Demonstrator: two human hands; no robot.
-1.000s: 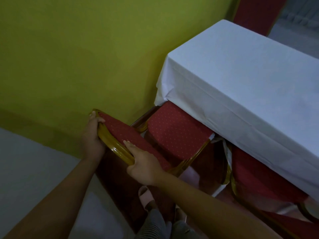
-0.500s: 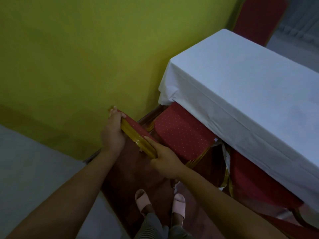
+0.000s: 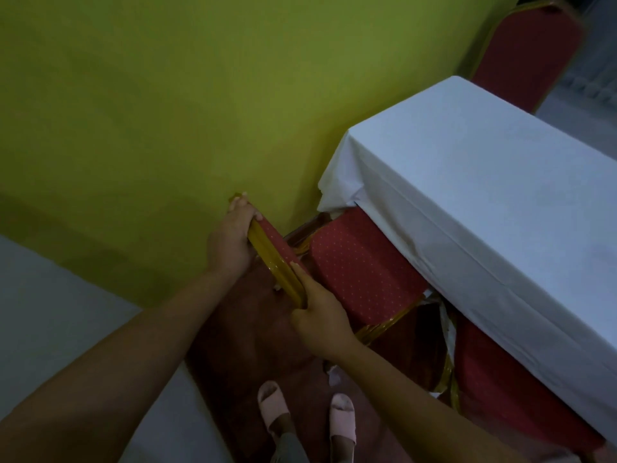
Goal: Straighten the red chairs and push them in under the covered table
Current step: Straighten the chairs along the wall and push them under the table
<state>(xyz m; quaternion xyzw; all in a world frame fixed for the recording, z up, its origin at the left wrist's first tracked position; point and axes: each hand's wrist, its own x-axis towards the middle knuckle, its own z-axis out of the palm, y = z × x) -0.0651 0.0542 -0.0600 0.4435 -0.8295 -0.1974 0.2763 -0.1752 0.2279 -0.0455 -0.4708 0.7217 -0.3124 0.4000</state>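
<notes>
Hands, two of them, left hand (image 3: pixel 230 238) and right hand (image 3: pixel 320 317), grip the top of one red chair (image 3: pixel 360 272) half under the covered table (image 3: pixel 484 195), with two more red chairs nearby.

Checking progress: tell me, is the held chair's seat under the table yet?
Partly: the seat is half under the tablecloth.

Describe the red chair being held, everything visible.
The red chair has dotted red upholstery on seat and backrest and a glossy gold frame. It stands by the yellow-green wall, its seat partly under the white tablecloth. The left hand grips the far end of the backrest top rail, the right hand the near end. Its legs are hidden.
</notes>
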